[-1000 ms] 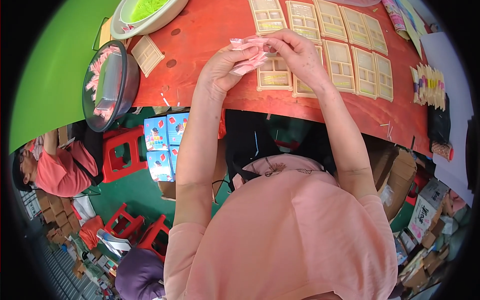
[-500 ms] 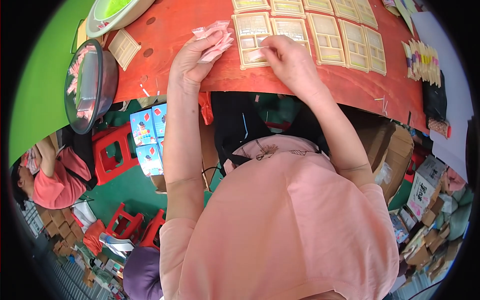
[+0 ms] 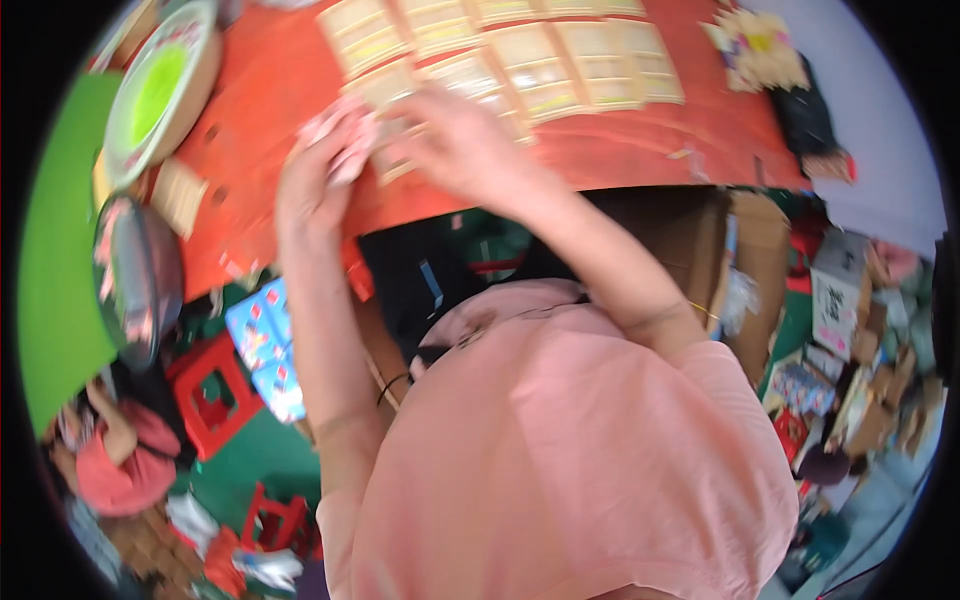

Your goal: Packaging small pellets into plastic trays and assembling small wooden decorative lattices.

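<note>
My left hand [image 3: 312, 185] is closed around a bunch of small pink-and-white packets [image 3: 352, 140] above the red table. Close beside them, on their right, is my right hand [image 3: 450, 140]. Its fingertips point toward the packets, but motion smears them, so whether they touch or hold one is unclear. Beige compartment trays [image 3: 541, 72] stand in two rows beyond my hands, some with yellow strips inside. My right hand partly hides the nearest tray [image 3: 395, 172].
At the left are a white basin [image 3: 205, 75] with something bright green inside and a dark clear-rimmed tub [image 3: 165, 255]. A lone tray [image 3: 180, 198] lies near them. Bundled sticks [image 3: 765, 55] lie at far right. A person [image 3: 125, 460] sits at lower left beside a red stool [image 3: 210, 385].
My right hand has moved from a tray over to the packets at my left hand. The small packet in its fingers no longer shows there. The whole view has swung and blurred.
</note>
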{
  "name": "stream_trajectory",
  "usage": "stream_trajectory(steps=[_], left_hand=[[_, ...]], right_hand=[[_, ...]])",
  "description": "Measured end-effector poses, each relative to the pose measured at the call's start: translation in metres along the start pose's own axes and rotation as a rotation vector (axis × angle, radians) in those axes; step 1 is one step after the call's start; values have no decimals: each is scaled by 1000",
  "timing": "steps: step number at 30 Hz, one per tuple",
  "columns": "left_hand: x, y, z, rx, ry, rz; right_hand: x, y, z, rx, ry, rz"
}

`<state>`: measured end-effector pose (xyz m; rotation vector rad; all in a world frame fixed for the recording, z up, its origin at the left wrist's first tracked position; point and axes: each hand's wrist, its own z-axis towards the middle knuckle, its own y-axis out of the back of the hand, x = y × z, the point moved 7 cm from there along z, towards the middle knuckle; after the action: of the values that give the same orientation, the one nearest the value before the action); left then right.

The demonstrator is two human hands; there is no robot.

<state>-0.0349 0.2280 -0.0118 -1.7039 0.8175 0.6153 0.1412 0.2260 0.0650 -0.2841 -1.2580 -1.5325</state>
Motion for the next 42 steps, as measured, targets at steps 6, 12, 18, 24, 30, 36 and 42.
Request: stream_trajectory(steps=[6,12,18,24,30,36,42], left_hand=[[19,-4,5,-17,26,-44],[24,-62,-17,88,-69,286],[20,-62,-21,207,-205,605],[34,-43,12,-13,50,246],[29,-54,7,-80,90,157],[19,-54,5,5,89,-100],[16,-53,-6,-159,69,-114]], right_hand=[[30,8,3,-60,178,60],[21,35,-6,-74,84,11],[26,60,-4,-182,-1,187],[-1,79,-10,-264,-153,305],[-81,110,-58,-121,-388,-21],[-73,105,-53,-139,-470,268],[-62,74,-48,4,-439,30]])
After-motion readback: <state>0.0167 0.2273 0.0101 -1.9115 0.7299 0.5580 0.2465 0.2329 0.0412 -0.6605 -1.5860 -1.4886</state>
